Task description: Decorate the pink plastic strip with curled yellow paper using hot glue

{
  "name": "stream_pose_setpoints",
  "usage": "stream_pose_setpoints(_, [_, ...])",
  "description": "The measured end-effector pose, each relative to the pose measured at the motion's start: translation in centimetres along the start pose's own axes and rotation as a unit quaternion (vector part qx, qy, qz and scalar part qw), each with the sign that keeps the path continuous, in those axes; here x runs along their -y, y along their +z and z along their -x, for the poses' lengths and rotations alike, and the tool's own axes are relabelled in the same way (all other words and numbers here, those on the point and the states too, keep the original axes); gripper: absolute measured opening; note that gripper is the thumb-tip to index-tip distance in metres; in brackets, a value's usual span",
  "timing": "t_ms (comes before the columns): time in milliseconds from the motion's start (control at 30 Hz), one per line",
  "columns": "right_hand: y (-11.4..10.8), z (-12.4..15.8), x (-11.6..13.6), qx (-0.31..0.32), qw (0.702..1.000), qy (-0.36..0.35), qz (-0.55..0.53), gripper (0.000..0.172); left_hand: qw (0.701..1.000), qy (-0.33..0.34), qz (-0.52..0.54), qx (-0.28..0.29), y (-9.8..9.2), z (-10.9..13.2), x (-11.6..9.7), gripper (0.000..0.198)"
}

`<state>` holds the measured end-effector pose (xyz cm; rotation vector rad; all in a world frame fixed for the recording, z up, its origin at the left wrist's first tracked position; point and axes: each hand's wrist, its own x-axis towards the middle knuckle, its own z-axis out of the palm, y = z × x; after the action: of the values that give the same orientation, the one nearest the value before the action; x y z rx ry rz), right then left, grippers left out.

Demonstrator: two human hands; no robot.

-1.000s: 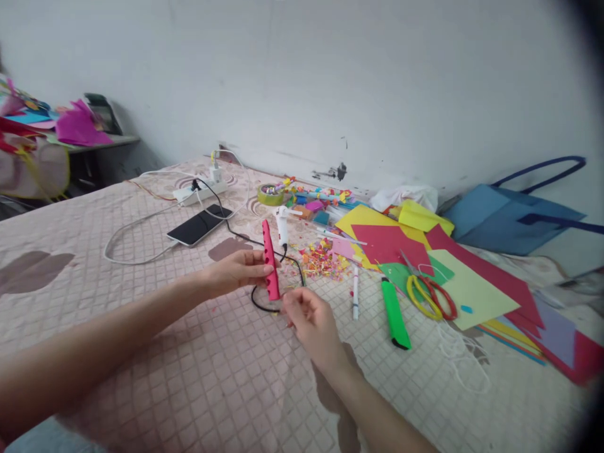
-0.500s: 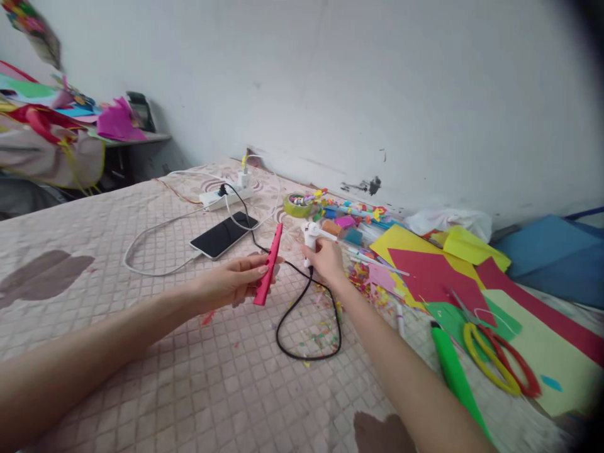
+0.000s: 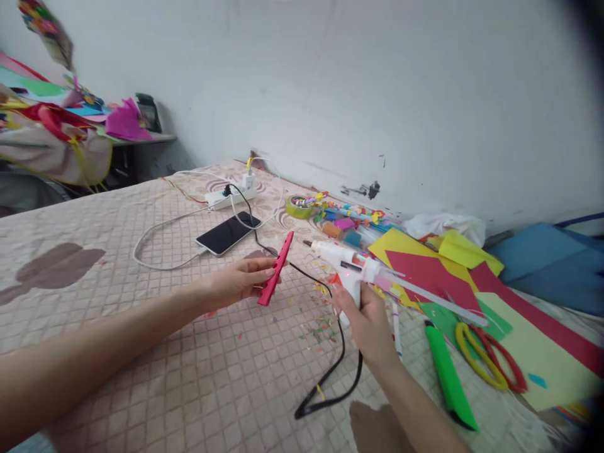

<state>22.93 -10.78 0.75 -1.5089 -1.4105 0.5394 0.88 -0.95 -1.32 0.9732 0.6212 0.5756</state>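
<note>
A red flute-like strip with a row of small holes [image 3: 272, 280] is held upright and slanted in my left hand [image 3: 245, 280], pinched between thumb and fingers. My right hand [image 3: 365, 318] is wrapped round the grip of a white hot glue gun [image 3: 346, 261]. Its nozzle points left toward the red strip, with a gap between them. A small red light glows on the gun's side, and a long clear glue stick [image 3: 438, 302] sticks out of its back. From the grip a black cord [image 3: 325, 399] loops over the table.
A phone [image 3: 229, 233] on a white cable lies near a power strip [image 3: 231, 196]. To the right are coloured paper [image 3: 419, 270], scissors [image 3: 491, 358] and a green cutter-like tool [image 3: 450, 377]. A tape roll [image 3: 298, 206] and several craft bits lie toward the wall.
My right hand has lifted the glue gun off the table and brought it nearer, nozzle now turned left. The cord loop has shifted toward me. The red strip stays about where it was.
</note>
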Motion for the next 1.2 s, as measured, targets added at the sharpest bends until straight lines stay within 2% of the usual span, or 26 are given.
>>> stream_pose_setpoints(133, [-0.5,0.9,-0.2,0.052,0.998,-0.004,0.021,0.030,1.000,0.016,-0.022,-0.012,0.4,0.2,-0.1,0.026])
stream_pose_setpoints(200, [-0.5,1.0,-0.3,0.060,0.997,-0.018,0.041,0.029,0.999,0.021,-0.028,-0.018,0.5,0.3,-0.2,0.024])
stream_pose_setpoints(400, [-0.1,1.0,0.0,0.069,0.994,-0.066,0.050,0.022,0.998,0.030,-0.036,-0.033,0.3,0.2,-0.3,0.024])
stream_pose_setpoints(667, [0.2,1.3,-0.1,0.072,0.990,-0.079,0.090,0.019,0.994,0.029,-0.101,-0.040,0.6,0.5,-0.7,0.022])
stream_pose_setpoints(1200, [0.2,1.1,-0.3,0.066,0.983,-0.118,0.127,0.028,0.987,0.030,-0.154,-0.039,1.3,0.9,-1.2,0.022])
